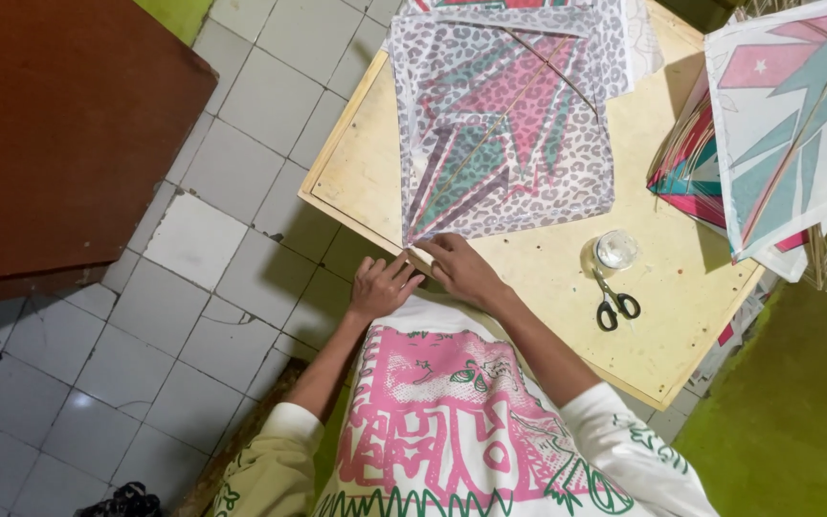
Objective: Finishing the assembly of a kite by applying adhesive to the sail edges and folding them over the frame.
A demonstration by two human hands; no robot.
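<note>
A paper kite (504, 124) with a leopard-spot border and a pink, green and purple star pattern lies flat on a pale wooden board (662, 316). Thin bamboo sticks cross its face. My left hand (382, 284) and my right hand (458, 268) meet at the kite's near bottom corner at the board's edge. The fingers of both hands press or pinch that corner. Neither hand holds a tool.
Black-handled scissors (613, 302) and a small round clear container (616, 249) lie on the board to the right of my hands. A stack of finished kites (787, 124) leans at the right. A brown panel (50, 134) covers the tiled floor (193, 316) at left.
</note>
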